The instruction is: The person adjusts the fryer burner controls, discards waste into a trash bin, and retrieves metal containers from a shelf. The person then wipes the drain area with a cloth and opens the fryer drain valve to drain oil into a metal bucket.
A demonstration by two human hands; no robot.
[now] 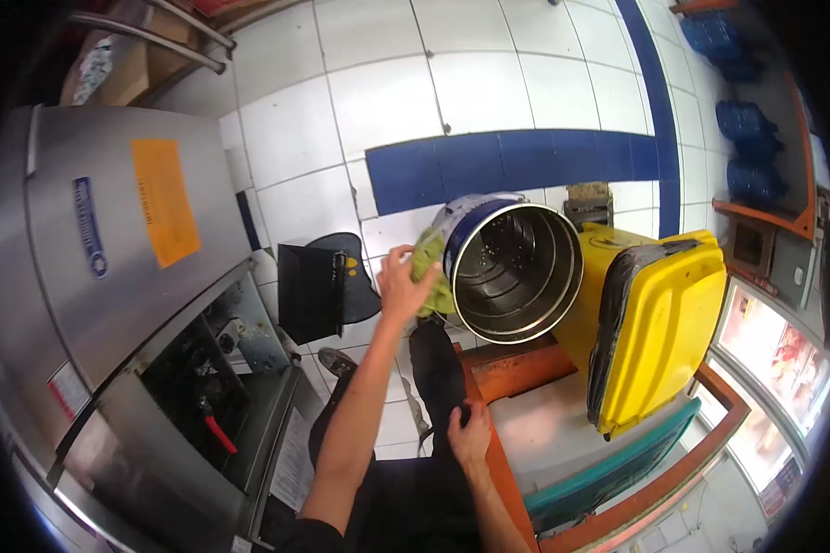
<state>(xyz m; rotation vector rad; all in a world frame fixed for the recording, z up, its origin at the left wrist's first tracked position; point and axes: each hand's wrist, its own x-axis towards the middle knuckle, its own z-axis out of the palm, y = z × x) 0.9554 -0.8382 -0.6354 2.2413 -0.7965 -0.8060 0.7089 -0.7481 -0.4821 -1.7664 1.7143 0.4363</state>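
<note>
My left hand (406, 284) is closed on a green cloth (441, 293). It presses the cloth against the outer side of a large blue metal drum (516, 267). The drum's mouth faces me, showing a shiny ribbed inside with small specks on the wall. Close to my thigh, my right hand (470, 433) hangs with nothing in it, its fingers loosely curled and apart. To the left of the cloth, a black dustpan (312, 288) is on the white tiled floor.
Right of the drum stands a yellow bin (659, 323) with its lid. An orange frame (526, 370) with a teal panel (618, 470) lies along my right. Steel equipment (138, 221) with an orange label fills the left. Blue water jugs (752, 147) sit at far right.
</note>
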